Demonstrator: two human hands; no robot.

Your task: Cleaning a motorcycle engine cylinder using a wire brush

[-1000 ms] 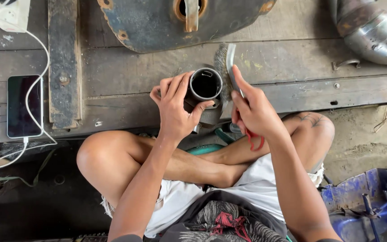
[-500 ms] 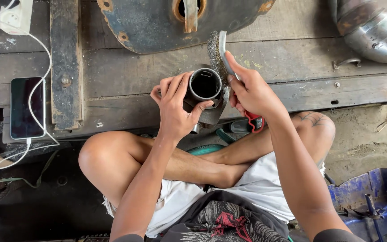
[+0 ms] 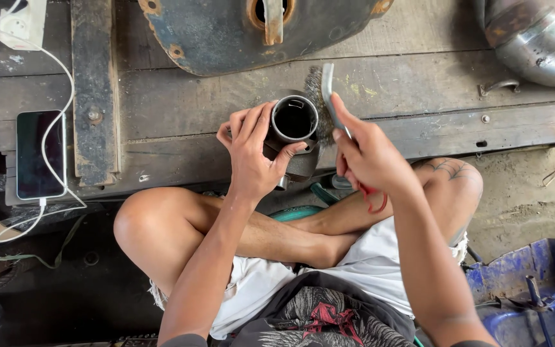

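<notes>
My left hand (image 3: 252,154) grips a short dark metal pipe piece (image 3: 293,122), open end facing up, held above the wooden platform's near edge. My right hand (image 3: 367,154) holds a wire brush (image 3: 322,96) by its handle, its bristles pressed against the right side of the pipe. A red loop (image 3: 374,199) hangs from the brush handle below my right wrist. I sit cross-legged with my knees under both hands.
A wooden plank platform (image 3: 419,83) lies ahead. On it rest a rusty blue metal shell (image 3: 226,32), a shiny exhaust pipe (image 3: 534,38) at top right, and a phone (image 3: 40,154) on a white cable at left. A blue tray (image 3: 534,289) with tools sits at lower right.
My right hand has slid the wire brush forward and back along the pipe's right side. The left hand keeps holding the pipe in about the same place.
</notes>
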